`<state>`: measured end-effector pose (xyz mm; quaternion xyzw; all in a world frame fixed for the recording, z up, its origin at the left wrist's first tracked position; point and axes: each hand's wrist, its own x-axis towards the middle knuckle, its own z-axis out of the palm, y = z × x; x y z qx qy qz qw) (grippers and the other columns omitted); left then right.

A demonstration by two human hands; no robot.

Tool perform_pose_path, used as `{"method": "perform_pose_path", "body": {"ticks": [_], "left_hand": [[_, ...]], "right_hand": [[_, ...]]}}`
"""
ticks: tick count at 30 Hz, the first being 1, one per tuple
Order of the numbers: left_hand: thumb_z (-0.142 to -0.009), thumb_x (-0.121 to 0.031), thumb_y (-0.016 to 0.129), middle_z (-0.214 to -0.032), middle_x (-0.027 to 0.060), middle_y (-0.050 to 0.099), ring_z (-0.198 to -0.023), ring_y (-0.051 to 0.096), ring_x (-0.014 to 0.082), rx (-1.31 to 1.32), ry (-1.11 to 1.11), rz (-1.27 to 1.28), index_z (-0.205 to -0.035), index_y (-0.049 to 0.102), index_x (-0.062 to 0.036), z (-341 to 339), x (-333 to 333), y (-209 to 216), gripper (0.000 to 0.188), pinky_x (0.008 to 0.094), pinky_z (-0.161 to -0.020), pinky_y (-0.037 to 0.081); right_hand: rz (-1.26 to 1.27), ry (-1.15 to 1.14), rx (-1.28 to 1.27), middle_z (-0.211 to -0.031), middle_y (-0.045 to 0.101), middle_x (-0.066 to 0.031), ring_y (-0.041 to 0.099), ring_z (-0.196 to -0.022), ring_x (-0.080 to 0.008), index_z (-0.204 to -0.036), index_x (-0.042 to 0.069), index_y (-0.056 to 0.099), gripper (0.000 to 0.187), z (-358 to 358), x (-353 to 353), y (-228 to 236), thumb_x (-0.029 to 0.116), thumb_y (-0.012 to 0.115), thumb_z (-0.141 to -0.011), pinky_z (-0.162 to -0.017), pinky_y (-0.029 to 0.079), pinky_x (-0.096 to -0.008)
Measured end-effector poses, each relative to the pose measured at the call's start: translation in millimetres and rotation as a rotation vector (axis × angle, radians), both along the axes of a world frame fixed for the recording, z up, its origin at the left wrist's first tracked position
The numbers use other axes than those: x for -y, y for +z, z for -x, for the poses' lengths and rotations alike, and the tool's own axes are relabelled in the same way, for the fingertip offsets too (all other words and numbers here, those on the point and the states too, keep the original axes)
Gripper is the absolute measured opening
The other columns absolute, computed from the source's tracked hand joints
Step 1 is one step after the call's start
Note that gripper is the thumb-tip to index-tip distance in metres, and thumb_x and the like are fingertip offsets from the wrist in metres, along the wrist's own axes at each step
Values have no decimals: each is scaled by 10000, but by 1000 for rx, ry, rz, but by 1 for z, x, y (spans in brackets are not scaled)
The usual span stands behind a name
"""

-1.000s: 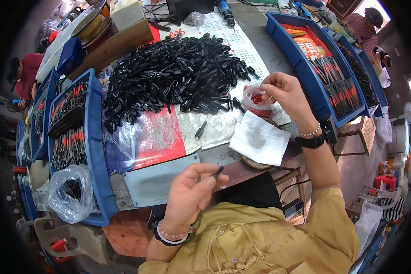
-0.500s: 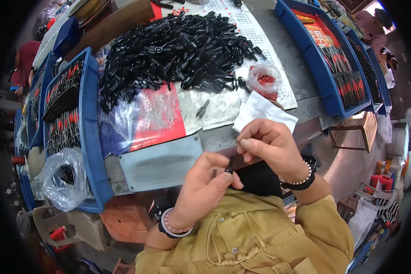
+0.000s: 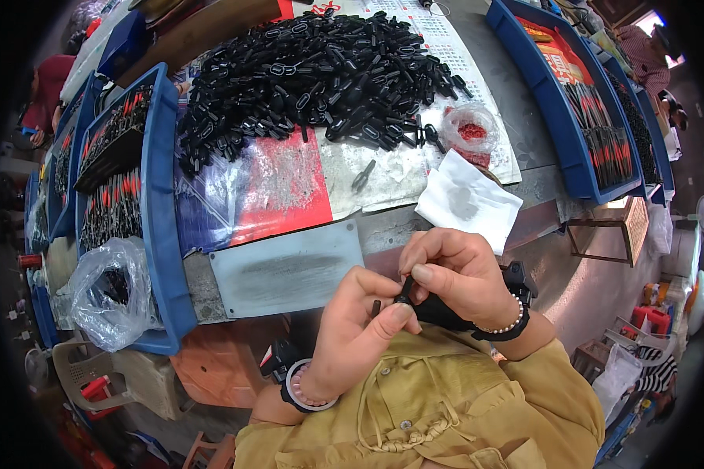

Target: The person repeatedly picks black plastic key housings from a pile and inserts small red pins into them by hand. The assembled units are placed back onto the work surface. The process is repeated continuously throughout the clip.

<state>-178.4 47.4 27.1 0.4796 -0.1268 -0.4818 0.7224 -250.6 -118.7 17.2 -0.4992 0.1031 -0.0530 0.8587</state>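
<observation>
In front of my body, my left hand (image 3: 358, 332) is closed around a small black plastic part (image 3: 404, 292), gripped between thumb and fingers. A second dark end (image 3: 376, 308) pokes out between its fingers. My right hand (image 3: 468, 277) is pinched, its fingertips meeting the upper end of the black part; whatever they hold is too small or hidden to name. Beyond the hands, a big heap of similar black parts (image 3: 313, 82) covers the table, and one loose part (image 3: 363, 177) lies nearer. A clear bag of tiny red pieces (image 3: 471, 133) stands right of the heap.
White folded paper (image 3: 468, 205) lies by the table edge. A pale grey plate (image 3: 285, 270) sits at the near edge. Blue trays with black and red items flank the table on the left (image 3: 155, 195) and right (image 3: 563, 148). A plastic bag (image 3: 105, 313) hangs over the left tray.
My right hand has come down and left, so its fingertips now meet the black part in my left hand. The left hand keeps its grip. The view has shifted slightly.
</observation>
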Motion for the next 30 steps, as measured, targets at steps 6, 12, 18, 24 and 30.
{"method": "perform_pose_path", "body": {"ticks": [6,12,18,24,30], "left_hand": [[-948,-61,564,-976,124,598,-848,614,146,0,22,73,-1148,399,16,4,-6,1,270,258,-759,495],[-939,-63,583,-854,76,654,-742,630,100,324,127,41,-1239,424,30,10,-3,-3,353,213,-663,491],[-918,-49,615,-786,44,639,-676,562,49,432,204,34,-1196,470,32,12,-4,-9,325,187,-600,445],[-909,-49,627,-759,33,610,-655,510,35,454,240,48,-1169,462,28,14,-5,-13,317,182,-573,411],[-902,-48,638,-772,47,626,-664,543,44,447,277,63,-1156,473,22,15,-4,-10,311,193,-588,450]], "right_hand": [[238,-27,255,-998,557,-126,639,-731,-164,-1026,-71,580,141,1,-6,1,-95,560,-889,-592,532,-267],[643,-199,399,-932,630,-141,618,-738,-182,-1026,-9,611,214,0,-12,0,-95,637,-831,-625,496,-267],[808,-265,406,-944,637,-135,642,-738,-207,-1036,19,601,273,0,-20,1,-90,668,-795,-597,512,-287],[992,-285,482,-916,643,-131,641,-701,-258,-1082,46,573,364,-4,-20,-1,-85,686,-762,-572,510,-294],[918,-291,476,-896,645,-149,640,-750,-253,-1027,27,577,305,-6,-24,0,-88,687,-767,-619,511,-305]]}}
